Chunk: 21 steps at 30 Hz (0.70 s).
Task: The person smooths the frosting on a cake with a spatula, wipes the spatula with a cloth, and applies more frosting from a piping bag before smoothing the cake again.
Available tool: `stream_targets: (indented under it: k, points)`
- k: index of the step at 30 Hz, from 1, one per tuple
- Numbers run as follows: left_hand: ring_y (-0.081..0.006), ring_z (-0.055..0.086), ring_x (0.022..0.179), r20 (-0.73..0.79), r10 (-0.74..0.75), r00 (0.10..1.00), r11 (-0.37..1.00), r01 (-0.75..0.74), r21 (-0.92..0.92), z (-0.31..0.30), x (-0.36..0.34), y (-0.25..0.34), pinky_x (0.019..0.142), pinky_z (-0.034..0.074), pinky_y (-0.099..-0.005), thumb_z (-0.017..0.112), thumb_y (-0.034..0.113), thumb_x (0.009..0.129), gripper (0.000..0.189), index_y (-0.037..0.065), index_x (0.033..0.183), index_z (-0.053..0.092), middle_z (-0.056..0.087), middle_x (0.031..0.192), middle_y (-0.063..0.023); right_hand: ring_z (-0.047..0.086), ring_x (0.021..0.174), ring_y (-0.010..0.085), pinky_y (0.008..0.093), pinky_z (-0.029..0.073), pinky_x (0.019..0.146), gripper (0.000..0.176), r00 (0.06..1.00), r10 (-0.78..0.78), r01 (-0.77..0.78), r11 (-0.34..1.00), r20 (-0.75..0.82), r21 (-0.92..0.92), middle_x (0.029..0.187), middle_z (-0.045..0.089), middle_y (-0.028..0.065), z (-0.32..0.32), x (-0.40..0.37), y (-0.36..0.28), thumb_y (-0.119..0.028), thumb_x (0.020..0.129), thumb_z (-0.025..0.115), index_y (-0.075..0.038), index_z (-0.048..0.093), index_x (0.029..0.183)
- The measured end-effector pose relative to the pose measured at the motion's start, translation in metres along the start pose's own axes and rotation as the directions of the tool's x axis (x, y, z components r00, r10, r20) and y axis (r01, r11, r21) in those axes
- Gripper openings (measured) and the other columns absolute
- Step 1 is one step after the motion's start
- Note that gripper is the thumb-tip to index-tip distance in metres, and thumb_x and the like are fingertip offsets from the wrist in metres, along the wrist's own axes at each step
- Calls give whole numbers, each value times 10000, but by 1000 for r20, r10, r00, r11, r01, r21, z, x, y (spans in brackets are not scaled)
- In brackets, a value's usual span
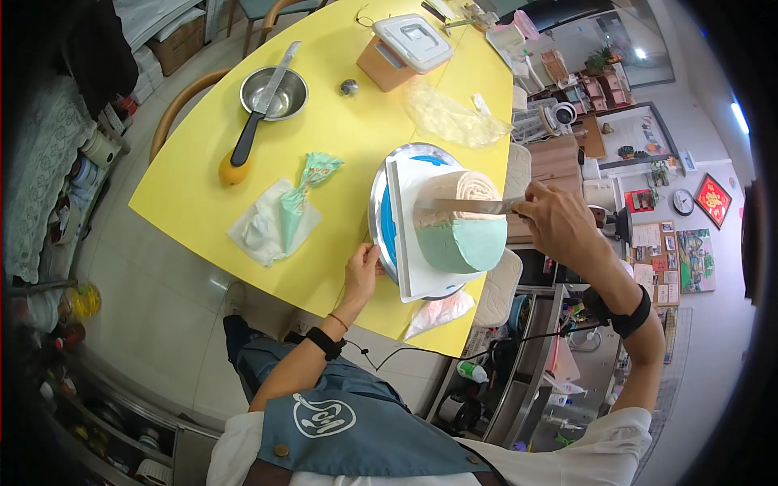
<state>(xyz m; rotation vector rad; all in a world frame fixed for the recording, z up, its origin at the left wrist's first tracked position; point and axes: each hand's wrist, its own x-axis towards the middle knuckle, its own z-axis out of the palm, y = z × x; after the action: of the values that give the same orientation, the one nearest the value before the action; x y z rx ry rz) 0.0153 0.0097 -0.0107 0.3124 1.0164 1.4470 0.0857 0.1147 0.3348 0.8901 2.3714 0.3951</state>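
A tall round cake stands on a square white board. Mint-green cream covers one part of it, and pale pinkish cream lies in ridged bands on the other. Beneath the board is a metal turntable with a blue surface. My right hand is closed round the handle of a palette knife, whose blade lies against the cake where the two colours meet. My left hand grips the turntable's rim with its fingertips; some of its fingers are hidden.
A mint piping bag lies on paper, and a pinkish bag lies near the turntable. Farther off are a metal bowl with a long black-handled knife across it, a lidded tub and clear plastic.
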Motion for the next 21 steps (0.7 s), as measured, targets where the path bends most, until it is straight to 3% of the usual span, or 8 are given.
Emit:
stream_targets:
  k: [5,8,12,18,21]
  points:
    - [-112,579,634,17,-4,1000,1000,4,-26,0,-1,2,581,502,-242,465,220,923,259,-31,926,528,579,782,-54,569,753,274,383,466,643,178,999,-40,40,999,33,-25,839,567,108,0,-10,-8,-64,686,581,-66,657,847]
    - [-112,580,638,17,-4,1000,999,5,-32,0,-1,-1,584,503,-241,467,218,922,258,-32,927,528,580,786,-55,571,747,277,389,464,627,166,1000,-31,31,999,1,41,827,562,104,-4,-7,-8,-63,686,577,-65,653,833]
    - [-116,584,640,19,-9,1000,999,10,-53,0,-1,-5,587,505,-239,470,215,921,257,-35,933,528,583,793,-62,577,717,302,413,461,602,149,996,-14,13,1000,-90,-4,801,563,124,-6,15,1,-80,698,543,-45,649,796]
    - [-124,588,643,0,-2,1000,998,2,-57,1,-2,-5,582,506,-243,474,216,918,261,-37,938,532,587,792,-68,583,725,328,419,464,618,145,999,38,-39,998,-24,-57,785,572,151,0,37,11,-76,693,526,-38,652,755]
    - [-133,595,697,40,-24,999,1000,23,7,-1,-3,-1,637,517,-253,445,224,931,258,-20,985,511,578,855,-67,583,726,329,421,463,617,158,999,42,-41,998,18,-55,783,571,150,-4,35,5,-73,688,526,-45,660,768]
